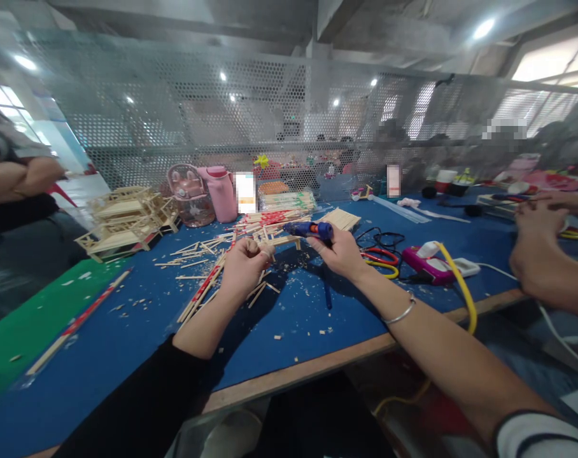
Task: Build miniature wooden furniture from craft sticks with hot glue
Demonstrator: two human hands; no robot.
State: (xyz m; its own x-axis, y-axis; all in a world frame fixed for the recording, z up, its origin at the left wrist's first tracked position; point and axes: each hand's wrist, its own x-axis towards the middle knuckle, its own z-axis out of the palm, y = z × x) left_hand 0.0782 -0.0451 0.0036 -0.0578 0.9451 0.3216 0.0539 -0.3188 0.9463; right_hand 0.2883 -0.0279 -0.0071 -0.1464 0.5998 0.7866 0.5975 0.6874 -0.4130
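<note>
Glue gun (319,229), blue with orange parts, taken as landmark; all places read from the wearer's seat. Right hand (340,252) closed around it, nozzle pointing left; silvery bangle (400,310) on that forearm. Left hand (245,264), left of the gun, fingers drawn together in a pinch on a small stick frame (285,242). Frame sits just below and left of the nozzle, one end at the fingertips; exact contact partly hidden by the fingers. Whether nozzle touches frame: cannot tell.

Left of the gun, beyond the left hand: loose sticks (193,252) scattered on the blue tabletop (317,340). Farther left: pink bottle (223,198), clear jug (190,207) with pink lid, then stacked stick models (121,219). Just behind the gun: flat bundle of pale sticks (345,219).

Right of the gun: black cable (383,238), then purple power strip (427,264), yellow cord (461,289) attached. Well apart, far right: co-worker's hands (540,219). Far left: standing person (19,175), arms folded.
</note>
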